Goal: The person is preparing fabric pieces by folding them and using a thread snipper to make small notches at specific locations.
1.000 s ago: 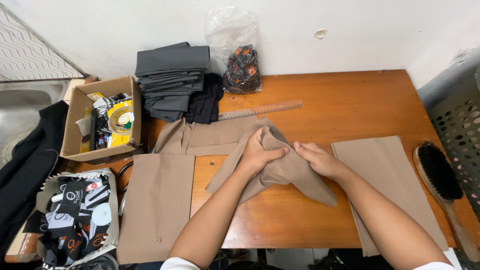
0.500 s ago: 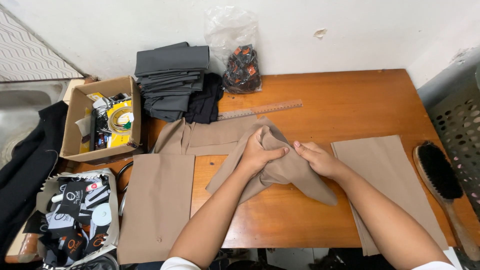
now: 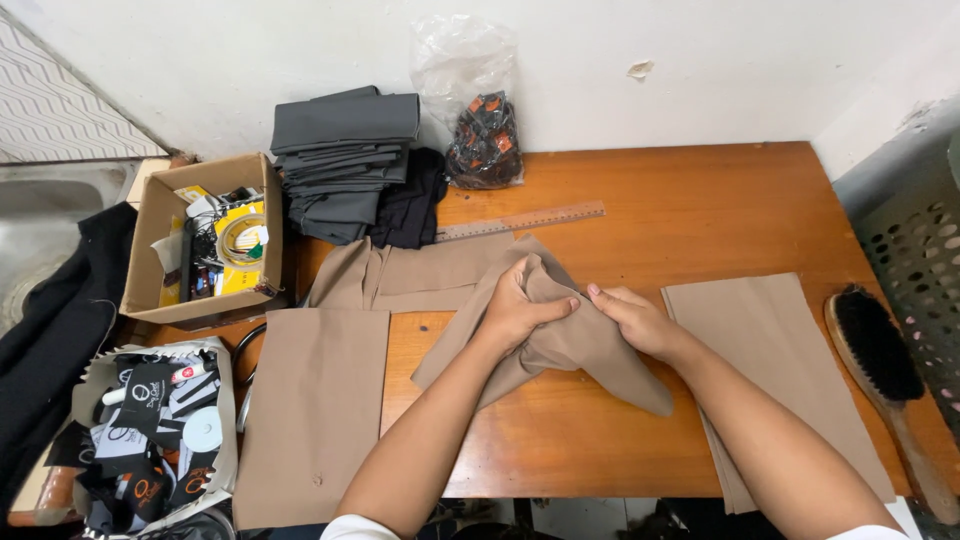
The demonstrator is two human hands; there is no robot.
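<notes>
Mid-table | both hands (left (image 3: pixel 520 305), right (image 3: pixel 635 322)) clutch tan cloth (image 3: pixel 580 350) | clear bag (image 3: pixel 482 130) by wall

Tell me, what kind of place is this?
Probably a small tailoring or garment workshop: cut tan fabric pieces lie on a wooden table, beside a wooden ruler, a stack of folded grey cloth and a clothes brush.
</notes>
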